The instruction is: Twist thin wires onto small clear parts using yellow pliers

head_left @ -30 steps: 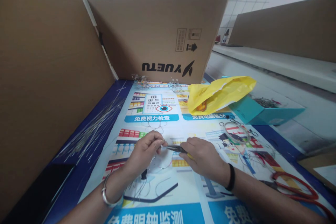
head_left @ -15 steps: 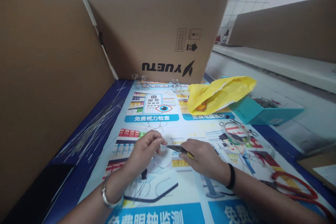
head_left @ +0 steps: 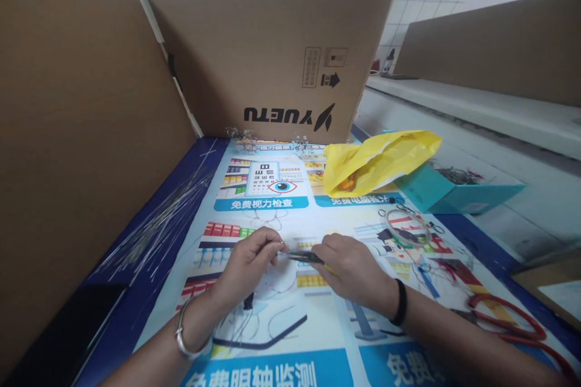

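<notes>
Pliers (head_left: 303, 256) with dark jaws and a little yellow at the handle are in my right hand (head_left: 351, 269), its fingers closed round them. Their tip points left and meets the fingertips of my left hand (head_left: 259, 252). Finger and thumb of that hand are pinched on a thin wire (head_left: 278, 290), which seems to curve down in a loop below; its end at the jaws is too small to make out. Beneath my left wrist lie more fine wires (head_left: 238, 320) with a small black piece (head_left: 248, 301) among them.
Long straight wires (head_left: 157, 227) lie at left, near a dark flat panel (head_left: 59, 338). Towards the back right are a yellow bag (head_left: 390, 157), a turquoise box (head_left: 472, 193) of metal bits and a wire coil (head_left: 424, 236). Red-handled scissors (head_left: 508, 299) rest near my right forearm. Cardboard (head_left: 272, 54) stands behind.
The pliers have tilted slightly to lie more level, their jaws still at my left fingertips. Both hands otherwise stay almost in place, and the whole view shifts a little.
</notes>
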A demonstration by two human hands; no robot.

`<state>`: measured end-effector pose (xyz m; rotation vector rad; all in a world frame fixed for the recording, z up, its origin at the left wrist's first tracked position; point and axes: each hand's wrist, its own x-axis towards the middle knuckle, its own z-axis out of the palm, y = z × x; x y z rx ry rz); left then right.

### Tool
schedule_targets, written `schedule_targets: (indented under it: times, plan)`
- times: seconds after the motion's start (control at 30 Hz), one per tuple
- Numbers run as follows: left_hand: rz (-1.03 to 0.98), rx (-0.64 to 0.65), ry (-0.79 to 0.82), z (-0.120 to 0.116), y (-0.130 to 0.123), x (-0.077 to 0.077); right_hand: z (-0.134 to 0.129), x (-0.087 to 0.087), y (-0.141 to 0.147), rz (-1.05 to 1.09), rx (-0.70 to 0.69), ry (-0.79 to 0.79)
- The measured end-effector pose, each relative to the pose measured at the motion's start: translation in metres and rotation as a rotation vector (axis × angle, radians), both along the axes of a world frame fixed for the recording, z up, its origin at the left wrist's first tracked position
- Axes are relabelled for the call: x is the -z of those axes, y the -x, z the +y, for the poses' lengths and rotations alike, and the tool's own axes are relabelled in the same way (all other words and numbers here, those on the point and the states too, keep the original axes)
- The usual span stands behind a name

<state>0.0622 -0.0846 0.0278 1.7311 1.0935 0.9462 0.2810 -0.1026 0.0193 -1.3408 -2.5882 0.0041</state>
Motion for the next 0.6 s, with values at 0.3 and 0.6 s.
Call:
schedule_targets:
  times: [0.3,0.6]
  plan:
    - [0.011,0.015,-0.006,-0.0016,0.0002,0.0026,0.0003,0.0002,0.0002,-0.02,-0.009,-0.07]
    - [-0.018,-0.004,0.072,-0.0004,-0.002,-0.0023,0.0006,0.0026,-0.0012,0.047,0.031,0.074]
